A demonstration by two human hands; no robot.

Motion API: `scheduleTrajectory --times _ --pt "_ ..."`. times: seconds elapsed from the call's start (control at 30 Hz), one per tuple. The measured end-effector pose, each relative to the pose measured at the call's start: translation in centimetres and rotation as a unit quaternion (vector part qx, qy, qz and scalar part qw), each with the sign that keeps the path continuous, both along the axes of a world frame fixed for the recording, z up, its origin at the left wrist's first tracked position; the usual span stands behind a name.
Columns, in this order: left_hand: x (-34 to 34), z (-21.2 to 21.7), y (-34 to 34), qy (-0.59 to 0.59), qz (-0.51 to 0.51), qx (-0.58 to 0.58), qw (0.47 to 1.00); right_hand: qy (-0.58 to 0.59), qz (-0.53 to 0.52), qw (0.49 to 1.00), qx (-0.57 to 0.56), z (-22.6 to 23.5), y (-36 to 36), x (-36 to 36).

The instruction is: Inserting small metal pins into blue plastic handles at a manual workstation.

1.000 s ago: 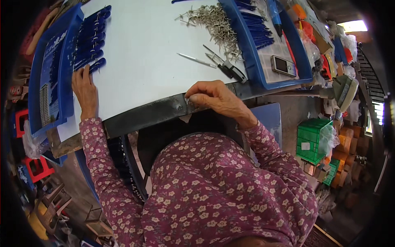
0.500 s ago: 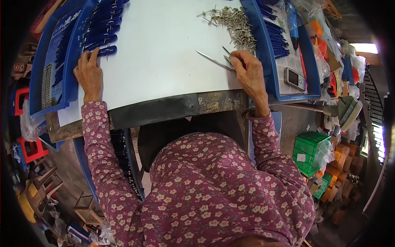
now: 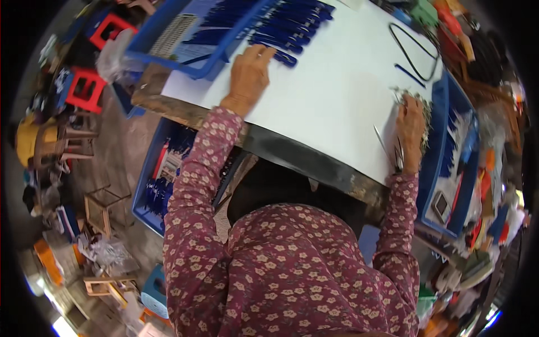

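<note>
Clock read over the whole view, 12 at the top edge. Bench with a white sheet top and a dark strip along its near edge.

Left hand between 11 and 12, palm down, fingers loosely bent and partly spread. Fingertips reach the near end of a row of slim, dark-blue items with rounded ends, laid side by side at 12. The nearest of them pokes out past the fingertips; whether it is pinched or only touched, I cannot tell.

Right hand between 2 and 3 — fingers curled downward at a heap of small silvery metal pieces, part of which lies behind the hand. Fingertips too blurred to say if a piece is held. A thin, pointed silver tool lies just beside the wrist, on its left. At 2, beyond this hand, a short dark-blue stick lies slantwise on the sheet.

Trays: a blue plastic tray at 11, beside the row, with more dark-blue items inside; another blue plastic tray at 3, right of the heap, carrying a small silver-grey phone near its lower end.

Off the bench: red plastic stool at 10. Sleeves and body — maroon floral shirt, filling 6.
</note>
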State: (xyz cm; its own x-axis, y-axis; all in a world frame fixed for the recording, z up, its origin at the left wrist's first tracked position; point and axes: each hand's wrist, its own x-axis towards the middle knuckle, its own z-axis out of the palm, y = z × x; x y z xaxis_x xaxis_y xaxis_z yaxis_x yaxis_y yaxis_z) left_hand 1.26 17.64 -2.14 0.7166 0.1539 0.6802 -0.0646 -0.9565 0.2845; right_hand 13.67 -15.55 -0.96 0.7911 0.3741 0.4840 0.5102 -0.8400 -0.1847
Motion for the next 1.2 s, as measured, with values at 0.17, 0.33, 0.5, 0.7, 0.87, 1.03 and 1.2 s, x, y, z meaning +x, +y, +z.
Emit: scheduleTrajectory --times 0.17,0.33,0.5,0.7,0.87,1.03,1.2 --pt "-3.4 4.8 1.0 -0.041 -0.034 -0.097 0.994 0.018 -0.005 0.998 -0.052 -1.5 0.6 1.1" --pt "-4.5 7.5 8.1 0.034 0.012 -0.149 0.988 -0.012 -0.022 0.996 -0.082 -1.2 0.9 0.9" --pt "-1.6 5.3 14.1 0.348 0.076 -0.031 0.934 0.006 -0.008 0.998 -0.070 -1.4 0.5 0.8" --pt "-0.6 4.3 12.9 0.344 0.038 0.109 0.932 0.021 0.051 0.998 0.028 2.0 0.3 -2.6" --pt "-0.2 4.1 13.3 0.376 0.023 0.158 0.913 0.137 0.060 0.980 0.130 4.7 0.5 -6.1" --pt "0.0 4.9 13.7 0.403 0.015 0.168 0.900 0.213 0.041 0.953 0.213 6.1 0.1 -9.3" --pt "-0.4 4.2 13.1 0.346 0.008 0.118 0.931 0.242 0.051 0.950 0.192 5.7 -0.4 -11.6"
